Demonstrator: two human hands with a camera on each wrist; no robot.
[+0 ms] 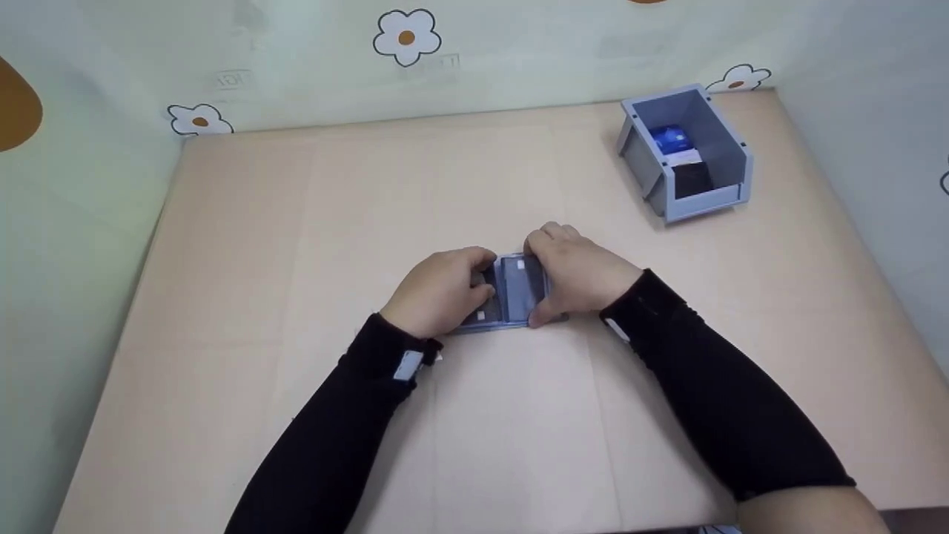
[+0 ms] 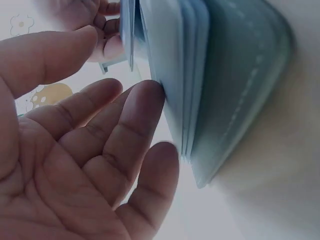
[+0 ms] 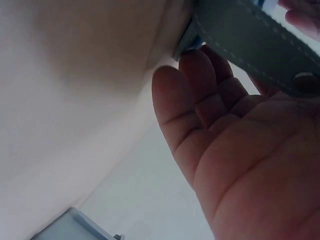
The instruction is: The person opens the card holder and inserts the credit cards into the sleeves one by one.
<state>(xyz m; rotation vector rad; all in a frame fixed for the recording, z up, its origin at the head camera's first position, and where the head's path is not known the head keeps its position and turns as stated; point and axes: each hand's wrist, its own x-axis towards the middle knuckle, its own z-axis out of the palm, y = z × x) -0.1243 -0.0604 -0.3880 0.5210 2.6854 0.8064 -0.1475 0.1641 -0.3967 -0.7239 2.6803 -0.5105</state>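
A grey card holder (image 1: 523, 291) with clear sleeves lies open like a book on the table, between both hands in the head view. My right hand (image 1: 582, 271) grips its right half, thumb at the near edge and fingers at the far edge. The left hand (image 1: 437, 293) is over the left half. Seen from the left wrist, loosely bent fingers (image 2: 142, 107) touch the stacked sleeves (image 2: 172, 65), and the thumb stands away from them. White stitching runs along the cover (image 2: 240, 85). A round snap (image 3: 306, 81) shows by the right palm.
At the back right of the table (image 1: 356, 200) stands a grey-blue plastic bin (image 1: 708, 202). Inside it lie a blue packet (image 1: 671, 139), something white and a dark item (image 1: 691, 179). Walls with a flower pattern (image 1: 319, 67) border the table behind and at the sides.
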